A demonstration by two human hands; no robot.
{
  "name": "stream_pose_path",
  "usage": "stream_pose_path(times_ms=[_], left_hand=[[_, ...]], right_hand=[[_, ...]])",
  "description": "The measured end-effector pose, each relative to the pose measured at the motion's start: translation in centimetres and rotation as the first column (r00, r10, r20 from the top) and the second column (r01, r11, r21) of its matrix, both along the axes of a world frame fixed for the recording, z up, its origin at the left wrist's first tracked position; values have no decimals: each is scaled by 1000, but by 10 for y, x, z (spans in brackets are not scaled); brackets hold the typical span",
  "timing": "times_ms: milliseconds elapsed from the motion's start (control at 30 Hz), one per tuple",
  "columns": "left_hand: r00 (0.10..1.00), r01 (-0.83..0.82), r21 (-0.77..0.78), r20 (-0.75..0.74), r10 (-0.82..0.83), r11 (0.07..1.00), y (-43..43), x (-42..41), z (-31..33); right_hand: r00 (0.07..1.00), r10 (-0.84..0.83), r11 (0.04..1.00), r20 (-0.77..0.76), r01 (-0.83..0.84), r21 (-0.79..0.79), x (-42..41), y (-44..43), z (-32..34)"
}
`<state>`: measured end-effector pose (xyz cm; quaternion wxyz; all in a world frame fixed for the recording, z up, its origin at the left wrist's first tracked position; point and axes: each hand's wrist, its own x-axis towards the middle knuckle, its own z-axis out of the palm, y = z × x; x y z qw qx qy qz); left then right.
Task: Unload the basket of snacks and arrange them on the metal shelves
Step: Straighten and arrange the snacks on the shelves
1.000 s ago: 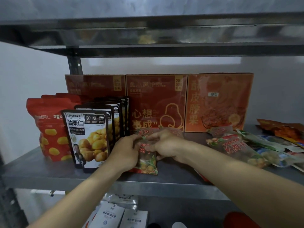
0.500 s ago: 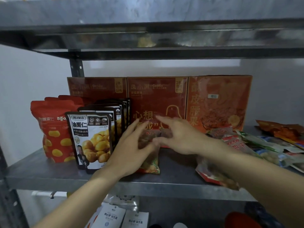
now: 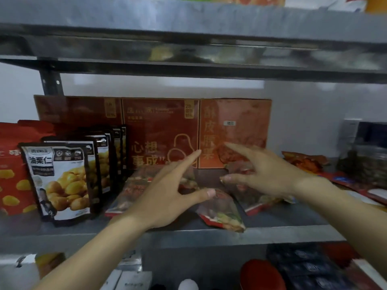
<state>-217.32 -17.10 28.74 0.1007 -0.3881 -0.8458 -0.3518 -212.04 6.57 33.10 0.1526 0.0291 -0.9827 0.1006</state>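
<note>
The left hand is held with fingers splayed, nothing gripped, over a flat snack packet half hidden beneath it. The right hand is splayed likewise above a second packet. Contact cannot be made out. A third packet is seen near the front edge of the shelf, its print blurred. At left, a red bag is cut off.

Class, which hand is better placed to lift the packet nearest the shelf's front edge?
Left: the left hand has its thumb at the front packet; the right hand hovers over another packet.
</note>
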Motion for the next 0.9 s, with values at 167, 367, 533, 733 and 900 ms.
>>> stream_pose_path(times_ms=[167, 367, 533, 733, 900], left_hand=[[995, 96, -372, 41, -86, 923, 41, 8, -5], [1000, -11, -573, -27, -6, 819, 59, 4, -9], [994, -95, -694, -103, 33, 714, 68, -4, -7], [997, -72, -662, -64, 40, 746, 62, -2, -5], [998, -55, -607, -37, 40, 793, 65, -5, -7]], right_hand=[[967, 37, 992, 252, -66, 105, -10, 33, -6], [921, 64, 970, 385, -149, 194, -23, 60, -18], [906, 36, 934, 422, -180, 308, -20, 67, -29], [881, -35, 916, 472, -161, 368, -14, 67, -34], [888, -36, 928, 458, -141, 346, -13, 62, -30]])
